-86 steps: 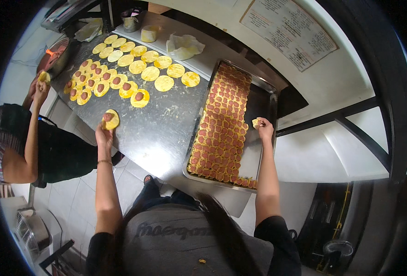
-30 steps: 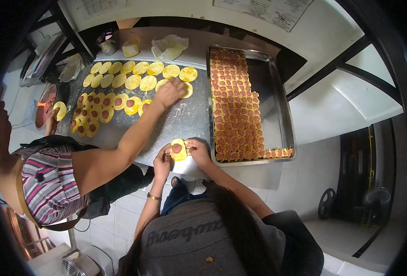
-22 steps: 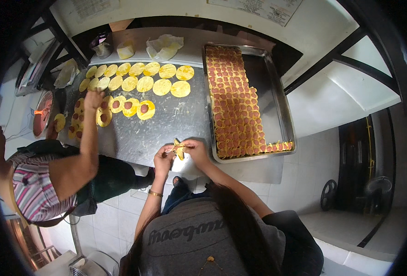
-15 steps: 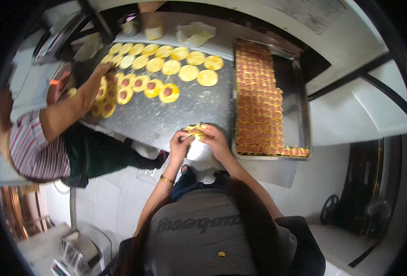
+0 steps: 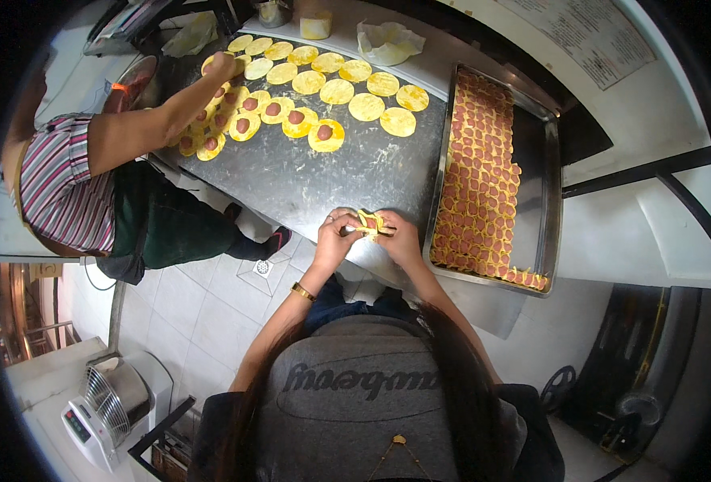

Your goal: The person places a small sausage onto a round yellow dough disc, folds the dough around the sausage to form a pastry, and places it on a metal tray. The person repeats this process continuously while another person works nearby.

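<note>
Both my hands meet above the near edge of the metal table, fingers closed on one small dumpling (image 5: 370, 222). It has a pleated yellow wrapper around pinkish meat filling. My left hand (image 5: 338, 234) pinches its left side, while my right hand (image 5: 400, 241) grips the right side; the fingers partly cover it. Farther left lie round wrappers topped with balls of meat, the closest being a filled wrapper (image 5: 326, 143). To my right, a rectangular metal tray (image 5: 555, 193) holds packed rows of finished dumplings (image 5: 480, 177).
A co-worker's hand (image 5: 222, 66) touches the far-left wrappers, beside a bowl (image 5: 142, 76) of meat. Rows of plain round wrappers (image 5: 337, 91) cover the table's far side. Behind them stand a plastic bag (image 5: 389, 43) and a yellowish container (image 5: 316, 26). A mixer (image 5: 114, 398) stands behind left.
The view has shifted slightly. My fingers have changed their hold on the dumpling, still pinched between both hands. The co-worker's hand has moved farther back over the wrappers.
</note>
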`<state>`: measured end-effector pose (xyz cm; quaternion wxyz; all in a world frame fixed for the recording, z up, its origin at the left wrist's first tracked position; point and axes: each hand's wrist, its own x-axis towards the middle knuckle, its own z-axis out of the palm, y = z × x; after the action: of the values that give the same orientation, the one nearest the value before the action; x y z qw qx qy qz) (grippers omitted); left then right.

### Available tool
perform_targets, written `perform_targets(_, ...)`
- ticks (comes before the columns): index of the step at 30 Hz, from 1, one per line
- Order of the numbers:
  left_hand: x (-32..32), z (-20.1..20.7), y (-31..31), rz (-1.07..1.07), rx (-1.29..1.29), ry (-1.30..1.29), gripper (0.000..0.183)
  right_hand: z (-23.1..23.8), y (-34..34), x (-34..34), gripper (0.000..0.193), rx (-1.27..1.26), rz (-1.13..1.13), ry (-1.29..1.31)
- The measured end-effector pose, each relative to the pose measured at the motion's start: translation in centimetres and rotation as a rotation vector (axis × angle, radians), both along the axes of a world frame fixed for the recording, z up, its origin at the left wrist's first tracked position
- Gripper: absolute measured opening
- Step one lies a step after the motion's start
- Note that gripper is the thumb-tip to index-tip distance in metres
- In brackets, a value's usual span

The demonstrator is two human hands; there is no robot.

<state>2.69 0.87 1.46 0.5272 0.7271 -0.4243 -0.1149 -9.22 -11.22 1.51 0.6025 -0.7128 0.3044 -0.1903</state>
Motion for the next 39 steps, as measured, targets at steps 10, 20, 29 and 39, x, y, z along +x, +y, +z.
perform_targets(10, -0.6, 1.6, -0.7, 0.046, 0.201, 0.313, 0.029, 1.1, -1.6, 0.9, 0.033, -0.393, 0.151, 0.087)
perform_targets(20, -0.4, 0.7, -1.0, -0.075, 0.172, 0.144, 0.027, 0.6, -1.7, 0.5, 0.024, -0.508, 0.145, 0.048)
perform_targets(29, 0.3, 0.8, -1.4, -0.075, 0.239, 0.041, 0.028, 0.9, -2.0, 0.6, 0.033, -0.584, 0.105, -0.052)
perform_targets(39, -0.3, 0.6, -1.2, -0.047, 0.3, 0.128, 0.028, 1.0, -1.6, 0.8, 0.032, -0.516, 0.17, -0.054)
